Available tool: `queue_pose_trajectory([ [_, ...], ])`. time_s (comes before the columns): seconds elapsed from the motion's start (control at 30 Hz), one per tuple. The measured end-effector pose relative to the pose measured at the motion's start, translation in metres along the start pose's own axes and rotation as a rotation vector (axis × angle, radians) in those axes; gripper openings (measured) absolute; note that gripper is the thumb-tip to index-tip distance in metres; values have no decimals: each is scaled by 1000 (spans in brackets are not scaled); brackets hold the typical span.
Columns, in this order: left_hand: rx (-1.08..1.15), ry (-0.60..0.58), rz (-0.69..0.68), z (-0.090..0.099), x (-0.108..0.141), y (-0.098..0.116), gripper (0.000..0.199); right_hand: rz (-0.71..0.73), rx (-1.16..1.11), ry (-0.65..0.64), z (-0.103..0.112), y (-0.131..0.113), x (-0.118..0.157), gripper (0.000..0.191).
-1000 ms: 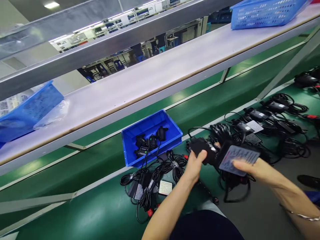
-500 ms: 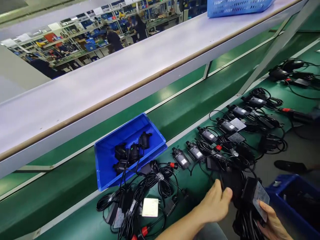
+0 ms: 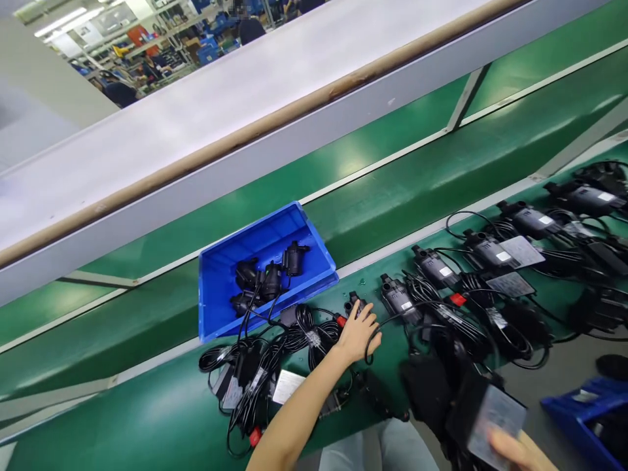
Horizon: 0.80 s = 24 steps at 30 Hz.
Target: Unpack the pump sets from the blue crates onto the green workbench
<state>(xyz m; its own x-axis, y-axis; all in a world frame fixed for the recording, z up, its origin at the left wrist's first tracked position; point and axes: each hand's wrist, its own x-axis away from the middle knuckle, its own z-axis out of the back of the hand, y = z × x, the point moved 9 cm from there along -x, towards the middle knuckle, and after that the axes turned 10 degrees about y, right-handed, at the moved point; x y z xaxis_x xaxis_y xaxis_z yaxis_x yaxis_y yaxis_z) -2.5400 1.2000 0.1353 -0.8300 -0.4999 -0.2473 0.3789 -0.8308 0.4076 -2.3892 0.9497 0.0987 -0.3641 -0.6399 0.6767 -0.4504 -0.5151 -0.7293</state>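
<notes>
My left hand [image 3: 360, 332] rests open-fingered on a small black pump [image 3: 354, 306] on the green belt [image 3: 147, 405], beside the blue bin [image 3: 216, 314]. My right hand [image 3: 515, 451], at the belt's near edge, grips a labelled black adapter [image 3: 490, 418].

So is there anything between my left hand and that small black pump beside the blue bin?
Nothing visible. The left hand already rests on the small black pump, covering most of it, just right of the blue bin. Coiled cables lie beside it, not in between.

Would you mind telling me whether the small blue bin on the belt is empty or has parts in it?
It has parts in it: the blue bin holds a few small black pumps, clustered mid-bin, with cables trailing over its front rim.
</notes>
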Motion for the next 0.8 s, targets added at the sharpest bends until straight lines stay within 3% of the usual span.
queue_pose_trajectory([
  [0.1, 0, 100, 122, 1, 37, -11, 50, 19, 59, -132, -50, -29, -26, 39],
  [0.17, -48, 116, 221, 0, 57, -23, 74, 48, 122, -174, -72, -40, -43, 40],
  [0.23, -72, 73, 290, -3, 71, -33, 95, 38, 131, -148, -77, -39, -59, 45],
  [0.3, -72, -1, 315, -7, 80, -39, 108, 21, 93, -61, -67, -34, -74, 49],
  [0.43, -77, -164, 242, -10, 105, -38, 94, 23, 163, 28, -43, -29, -90, 54],
  [0.57, -109, -244, 126, 2, 147, -41, 64, 89, 275, 114, -41, -43, -95, 64],
  [0.67, -161, -259, 104, 20, 176, -60, 52, 142, 265, 123, -62, -53, -94, 63],
  [0.8, -145, -248, 138, 47, 190, -77, 48, 183, 305, -8, -100, -58, -93, 59],
])
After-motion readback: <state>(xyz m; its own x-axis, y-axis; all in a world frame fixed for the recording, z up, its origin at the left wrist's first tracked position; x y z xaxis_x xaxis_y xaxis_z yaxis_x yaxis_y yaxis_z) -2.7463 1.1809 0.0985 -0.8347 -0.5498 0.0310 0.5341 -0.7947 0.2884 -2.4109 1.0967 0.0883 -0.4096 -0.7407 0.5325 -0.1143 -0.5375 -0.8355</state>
